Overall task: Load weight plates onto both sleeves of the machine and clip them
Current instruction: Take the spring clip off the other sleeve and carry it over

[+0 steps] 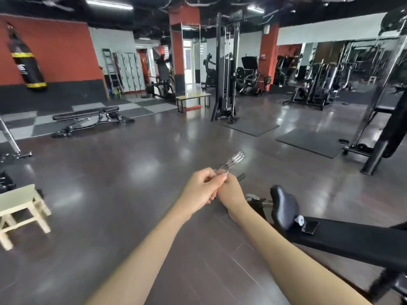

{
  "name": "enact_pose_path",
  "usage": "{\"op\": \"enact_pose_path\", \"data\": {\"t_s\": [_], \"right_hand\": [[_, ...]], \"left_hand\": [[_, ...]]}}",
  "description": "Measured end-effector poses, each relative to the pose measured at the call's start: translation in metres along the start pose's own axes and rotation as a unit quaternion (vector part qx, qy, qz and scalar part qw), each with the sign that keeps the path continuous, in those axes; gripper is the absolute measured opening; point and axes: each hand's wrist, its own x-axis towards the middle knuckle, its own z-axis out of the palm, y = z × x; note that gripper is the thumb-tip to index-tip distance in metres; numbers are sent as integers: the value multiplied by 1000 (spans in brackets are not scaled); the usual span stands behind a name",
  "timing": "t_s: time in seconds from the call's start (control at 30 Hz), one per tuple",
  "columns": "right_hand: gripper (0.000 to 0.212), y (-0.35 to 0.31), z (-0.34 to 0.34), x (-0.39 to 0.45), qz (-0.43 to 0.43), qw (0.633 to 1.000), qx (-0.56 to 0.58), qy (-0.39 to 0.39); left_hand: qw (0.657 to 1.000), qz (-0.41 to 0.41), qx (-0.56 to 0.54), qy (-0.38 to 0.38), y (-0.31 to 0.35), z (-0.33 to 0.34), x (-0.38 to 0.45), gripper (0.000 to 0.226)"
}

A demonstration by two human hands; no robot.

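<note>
Both hands are out front, mid frame, working a spring clip (pixel 231 162). The left hand (pixel 201 190) is curled and pinching the clip near its handles with thumb and fingertips; the right hand (pixel 231 194) is closed around the lower handle end, just beside and touching the left. The clip's coil is blurred and points up and away. No weight plates are clearly visible near the hands. The machine (pixel 343 236), a black padded frame, sits to the near right, with a chrome sleeve (pixel 261 201) stub poking out just right of the right wrist. Likely step: getting the clip ready for that sleeve. To do it well: squeeze the handles fully so the coil opens, line the coil up square with the sleeve end, slide it tight against the plate, then let go.
</note>
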Motion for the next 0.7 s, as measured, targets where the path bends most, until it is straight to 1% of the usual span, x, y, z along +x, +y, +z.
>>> {"op": "enact_pose_path", "data": {"t_s": [0.07, 0.1, 0.2, 0.3, 0.37, 0.4, 0.47, 0.53, 0.6, 0.7], "right_hand": [[30, 2, 16, 51, -8, 1000, -21, -9], [25, 3, 25, 79, -18, 999, -29, -9], [11, 6, 58, 167, -14, 1000, -10, 8], [17, -4, 93, 254, -2, 1000, 15, 5], [22, -6, 111, 309, 3, 998, 52, 25], [26, -6, 117, 336, 6, 997, 60, 42], [32, -4, 124, 387, 13, 995, 54, 82], [30, -3, 127, 438, 16, 990, 58, 126], [29, -1, 129, 497, 20, 986, 52, 160], [27, 5, 127, 586, 23, 986, 32, 164]], "left_hand": [[1000, -11, 4, -17, -20, -16, 51, 25], [1000, -11, 2, -23, -30, -26, 78, 25], [999, -5, -9, -39, -57, -62, 163, 28], [999, 6, -9, -53, -72, -104, 248, 29], [998, 22, -5, -61, -80, -132, 306, 31], [998, 31, -5, -58, -85, -145, 335, 31], [998, 48, -15, -26, -95, -166, 393, 32], [998, 43, -35, 8, -110, -180, 455, 34], [998, 28, -50, 15, -130, -188, 519, 35], [998, 1, -63, 15, -161, -188, 624, 34]]}}
